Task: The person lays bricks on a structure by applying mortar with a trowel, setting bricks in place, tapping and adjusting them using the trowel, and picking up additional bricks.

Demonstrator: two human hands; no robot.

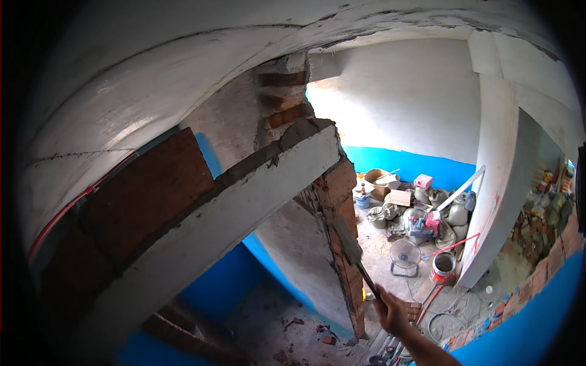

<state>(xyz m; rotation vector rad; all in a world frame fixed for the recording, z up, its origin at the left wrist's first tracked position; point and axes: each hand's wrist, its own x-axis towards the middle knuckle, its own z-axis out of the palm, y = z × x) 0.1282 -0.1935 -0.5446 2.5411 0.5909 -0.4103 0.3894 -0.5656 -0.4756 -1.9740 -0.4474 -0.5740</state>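
My right hand (392,311) reaches in from the lower right, its fingers wrapped round the dark handle of a trowel (347,242). The trowel's grey, mortar-coated blade points up and lies in front of the broken brick edge (343,183) of a wall; whether it touches the bricks I cannot tell. A pale concrete beam (244,198) slopes down to the left from the top of that edge, with grey mortar along its upper side. On the beam, at the left, stands a reddish brick panel (146,183). My left hand is out of view.
Below, on the floor, are a fan (405,255), a bucket (444,267), filled sacks (458,215) and a cardboard box (378,181). A hose (436,326) curls near the wall at right. Rubble (531,238) shows through the right opening. The ceiling (201,67) hangs close above the beam.
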